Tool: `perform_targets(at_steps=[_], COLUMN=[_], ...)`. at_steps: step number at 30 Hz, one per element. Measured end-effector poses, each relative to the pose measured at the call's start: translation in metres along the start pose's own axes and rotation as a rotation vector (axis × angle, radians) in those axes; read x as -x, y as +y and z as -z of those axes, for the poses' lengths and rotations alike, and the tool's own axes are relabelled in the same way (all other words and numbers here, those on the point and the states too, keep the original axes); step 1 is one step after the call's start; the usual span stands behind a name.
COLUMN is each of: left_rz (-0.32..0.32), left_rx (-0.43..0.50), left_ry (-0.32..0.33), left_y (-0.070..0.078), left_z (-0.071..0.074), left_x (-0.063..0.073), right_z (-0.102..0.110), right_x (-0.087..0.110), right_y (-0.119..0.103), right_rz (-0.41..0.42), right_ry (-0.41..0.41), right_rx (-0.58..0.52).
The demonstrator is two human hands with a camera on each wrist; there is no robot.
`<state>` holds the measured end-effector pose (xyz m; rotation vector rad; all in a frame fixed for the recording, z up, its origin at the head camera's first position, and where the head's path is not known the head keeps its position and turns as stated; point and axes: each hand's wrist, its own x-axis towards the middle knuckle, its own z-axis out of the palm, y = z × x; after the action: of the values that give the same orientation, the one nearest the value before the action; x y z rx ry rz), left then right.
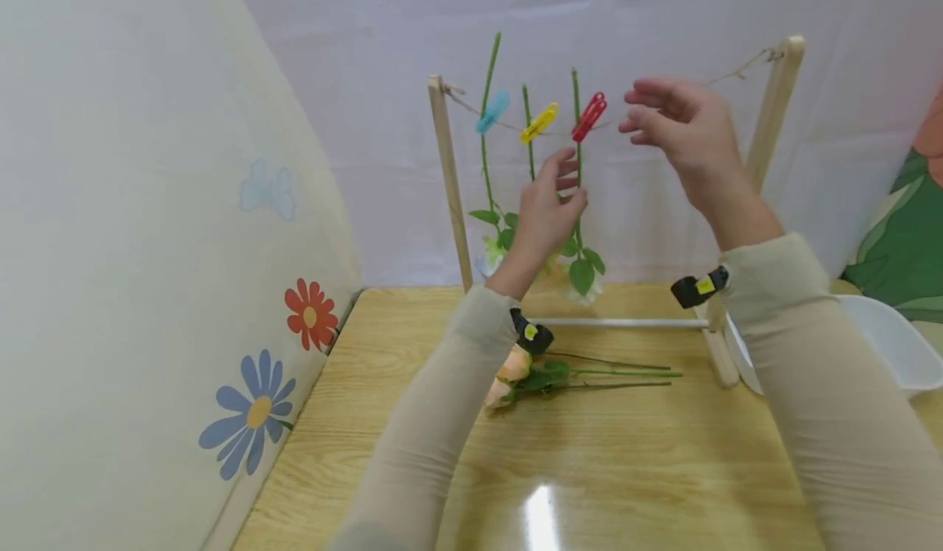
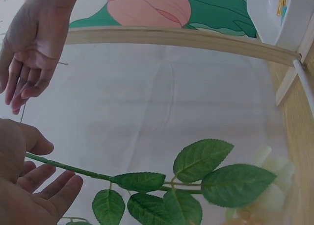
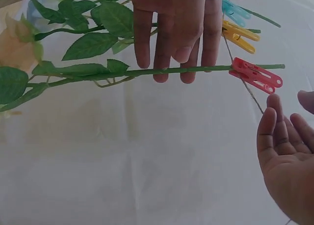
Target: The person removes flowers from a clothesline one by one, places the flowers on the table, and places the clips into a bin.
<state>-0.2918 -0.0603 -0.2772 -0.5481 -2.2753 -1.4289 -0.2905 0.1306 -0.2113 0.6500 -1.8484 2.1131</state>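
Three clips (image 1: pixel 539 123) pin stems (image 3: pixel 211 68) to the string (image 3: pixel 254 97) so blooms (image 2: pixel 278 195) hang; left hand (image 1: pixel 545 211) below it, right hand (image 1: pixel 688 129) near, fingers apart.

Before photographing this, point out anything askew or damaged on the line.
No visible damage. The stem in the blue clothespin looks askew: its top leans right, while the other two stems stand nearly upright.

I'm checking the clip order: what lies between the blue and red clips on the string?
The yellow clip, holding a green stem to the string; the head view shows it.
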Motion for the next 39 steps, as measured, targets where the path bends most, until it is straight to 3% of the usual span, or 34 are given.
perform_targets(at_steps=[5,14,20,32,39], left_rz=[0.027,0.026,-0.013,-0.062,-0.086], left_rx=[0.032,0.019,0.023,0.038,0.039], left_ry=[0.022,0.077,0.123,0.138,0.150], left_y=[-0.004,-0.012,-0.013,-0.014,-0.016], left_z=[-0.008,-0.014,-0.015,-0.016,-0.016], left_x=[-0.001,-0.005,-0.002,-0.003,-0.003], right_z=[-0.007,-0.018,-0.027,-0.030,-0.031], right_x=[-0.006,-0.019,-0.024,-0.021,-0.021], right_y=[0.003,0.002,0.000,0.005,0.010], right_rz=[-0.012,-0.085,-0.104,-0.115,-0.110], right_ry=[-0.010,0.000,0.005,0.008,0.061], right_rx=[0.023,0.191,0.147,0.115,0.104])
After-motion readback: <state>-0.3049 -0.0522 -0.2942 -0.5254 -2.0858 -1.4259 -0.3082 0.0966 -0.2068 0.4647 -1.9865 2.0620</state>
